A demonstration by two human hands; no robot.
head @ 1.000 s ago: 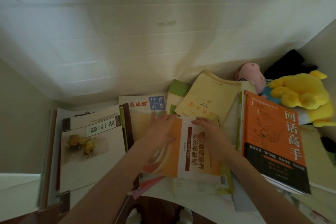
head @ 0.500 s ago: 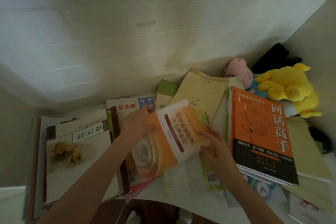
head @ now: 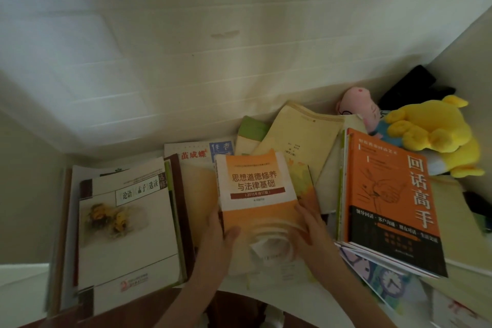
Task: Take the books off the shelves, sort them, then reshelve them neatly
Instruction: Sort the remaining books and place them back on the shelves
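An orange-and-white paperback (head: 255,192) with Chinese title text is held front cover up, title upright, above the middle pile. My left hand (head: 219,231) grips its lower left edge at the spine, thumb on the cover. My right hand (head: 310,221) grips its lower right edge, fingers curled round the side. A white book with yellow flowers (head: 125,224) tops the left stack. A large orange-and-black book (head: 391,202) tops the right stack. A pale yellow book (head: 300,138) and a green-edged book (head: 251,130) lie behind.
A pink plush toy (head: 356,104) and a yellow plush toy (head: 436,136) sit at the back right, with a black item (head: 410,85) behind them. A cream panelled wall (head: 213,48) rises behind the books. A clock-patterned booklet (head: 383,274) pokes out under the right stack.
The paperback was lifted from the pile, turned over and rotated; its front cover now faces up. Both hands shifted from its top edge to its lower edges.
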